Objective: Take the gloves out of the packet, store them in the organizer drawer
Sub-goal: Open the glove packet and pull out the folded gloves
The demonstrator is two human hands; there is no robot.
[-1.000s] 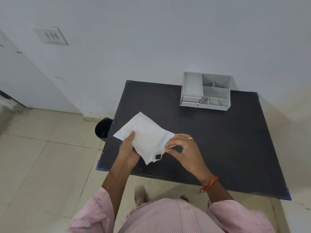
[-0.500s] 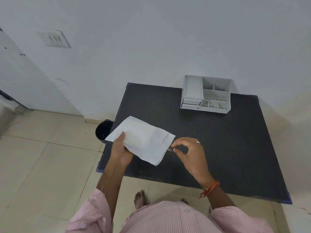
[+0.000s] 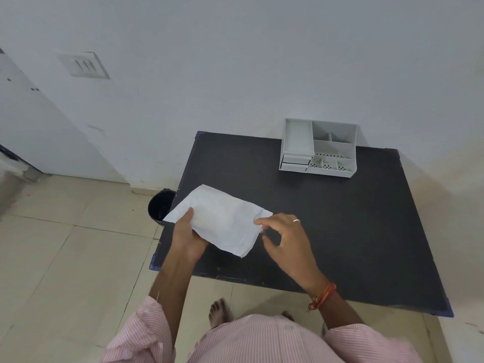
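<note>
A white flat packet (image 3: 222, 218) hangs above the front left part of the black table (image 3: 361, 231). My left hand (image 3: 187, 235) grips its left end, thumb on top. My right hand (image 3: 285, 241) is at the packet's right end: the index fingertip rests on the upper right edge, and the thumb is spread apart below it. No gloves show; the packet hides its contents. The grey organizer (image 3: 335, 149) stands at the back of the table against the wall, its two small drawers (image 3: 294, 163) pushed in at its front left.
A black round bin (image 3: 161, 208) stands on the tiled floor by the table's left edge, just under the packet's left corner. A white wall runs behind the table. My bare foot (image 3: 217, 309) is on the floor below the table's front edge.
The packet has swung flatter and lower, and its corner with the hang-hole no longer shows. My right hand's pinch has loosened into spread fingers at the packet's right edge.
</note>
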